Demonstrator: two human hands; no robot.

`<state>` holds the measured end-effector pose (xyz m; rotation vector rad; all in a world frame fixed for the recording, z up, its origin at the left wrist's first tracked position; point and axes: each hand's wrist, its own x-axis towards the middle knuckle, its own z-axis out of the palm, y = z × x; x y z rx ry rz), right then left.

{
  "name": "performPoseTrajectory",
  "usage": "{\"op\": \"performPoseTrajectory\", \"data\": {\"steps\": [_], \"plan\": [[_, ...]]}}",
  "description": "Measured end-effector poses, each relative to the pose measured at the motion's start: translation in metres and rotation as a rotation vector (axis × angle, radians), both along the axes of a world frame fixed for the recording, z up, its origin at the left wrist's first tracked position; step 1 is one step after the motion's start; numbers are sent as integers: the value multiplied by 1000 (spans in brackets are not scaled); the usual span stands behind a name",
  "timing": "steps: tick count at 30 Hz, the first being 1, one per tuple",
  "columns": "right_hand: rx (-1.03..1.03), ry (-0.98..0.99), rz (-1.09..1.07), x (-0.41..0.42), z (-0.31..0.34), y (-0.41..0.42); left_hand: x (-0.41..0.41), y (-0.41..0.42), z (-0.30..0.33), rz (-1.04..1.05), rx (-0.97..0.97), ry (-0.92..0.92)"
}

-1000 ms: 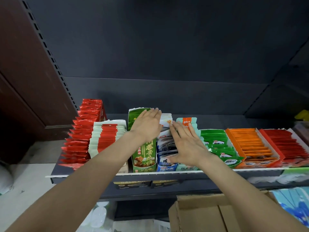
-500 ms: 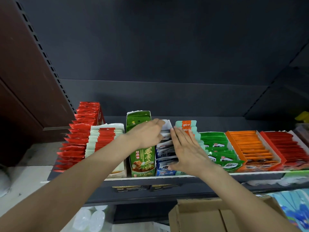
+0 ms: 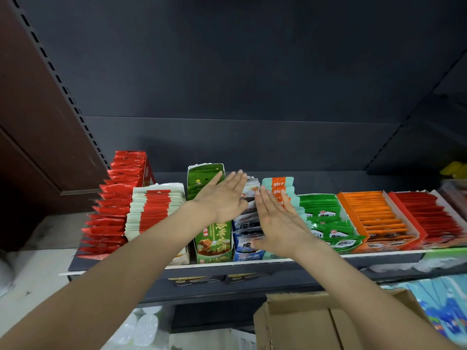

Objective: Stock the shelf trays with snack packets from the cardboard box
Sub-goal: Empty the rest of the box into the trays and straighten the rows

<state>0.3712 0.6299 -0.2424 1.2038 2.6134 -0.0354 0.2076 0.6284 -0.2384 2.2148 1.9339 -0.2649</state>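
Both my hands reach over the middle of the shelf with straight fingers. My left hand lies flat over the green tray, its fingertips at the left side of the blue-and-white packets. My right hand stands on edge against the right side of that same row, in front of the teal-and-orange packets. The packets sit upright between my two palms in a blue tray. The cardboard box is open below the shelf at the bottom right.
Along the shelf stand red packets, white-and-red packets, green packets, an orange tray and a red tray. The shelf back is dark and bare. White rolls lie below left.
My left hand's fingers have straightened from a curl half a second ago. The view has shifted slightly lower; both hands stay at the blue-and-white row.
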Motion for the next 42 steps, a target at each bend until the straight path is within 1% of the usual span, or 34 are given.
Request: {"op": "performPoseTrajectory", "data": {"steps": [2, 6, 8, 10, 13, 15, 17, 19, 23, 25, 27, 29, 31, 34, 37, 39, 42], "plan": [[19, -57, -32, -3, 1, -1, 1, 0, 2, 10, 4, 24], [4, -75, -164, -7, 1, -1, 5, -17, -1, -50, 181, 81], [4, -42, -175, -5, 0, -2, 6, -28, -5, -55, 154, 90], [0, 27, -154, -2, -1, -7, 5, -32, -8, -24, 146, 102], [81, 107, -40, 2, -6, -16, 2, -32, -6, 26, 302, 36], [156, 141, -5, 2, -14, -20, 4, -36, -5, -25, 360, 5], [195, 165, -18, 1, -19, -23, 5, -39, -5, -94, 294, 44], [209, 159, -26, -1, -21, -27, 3, -33, -5, -59, 199, 60], [170, 144, -14, 1, -17, -35, 4, -18, 0, 45, 91, -54], [145, 148, -13, 3, -15, -35, 6, -23, 1, 78, 127, -145], [113, 114, -18, 5, -11, -29, 6, -34, 2, 74, 231, -195], [59, 101, -10, 3, -8, -19, 5, -47, 1, 59, 312, -174], [-60, 147, 2, -1, -4, -10, 6, -62, -3, 75, 376, -99], [-178, 230, -1, -2, -1, -4, 7, -81, -12, 135, 423, -69], [-160, 253, -55, 6, -2, -7, 7, -88, -18, 121, 403, -5], [-145, 267, -80, 7, -3, -9, 10, -91, -21, 73, 484, 26], [-121, 294, -95, 6, -5, -11, 12, -92, -29, 56, 597, -42]]}}
